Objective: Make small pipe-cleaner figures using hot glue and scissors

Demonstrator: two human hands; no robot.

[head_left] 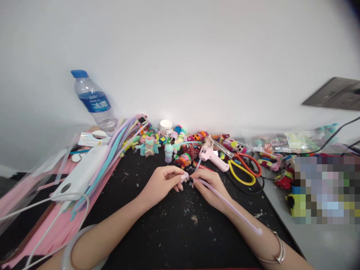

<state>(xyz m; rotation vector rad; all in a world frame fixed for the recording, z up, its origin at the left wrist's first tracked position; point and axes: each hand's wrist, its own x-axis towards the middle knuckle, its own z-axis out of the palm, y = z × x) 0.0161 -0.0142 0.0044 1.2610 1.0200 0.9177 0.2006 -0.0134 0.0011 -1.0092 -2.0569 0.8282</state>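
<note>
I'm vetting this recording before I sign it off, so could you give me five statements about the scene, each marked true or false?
1. A lilac strip trails from the right hand over the right forearm. True.
2. The bottle's cap is red. False: the bottle has a blue cap.
3. The glue gun is pink. True.
4. The right hand holds the scissors. False: the scissors lie beside the glue gun.
5. The left hand lies flat with spread fingers. False: the left hand has its fingers bent, its fingertips close to the right hand's.
</note>
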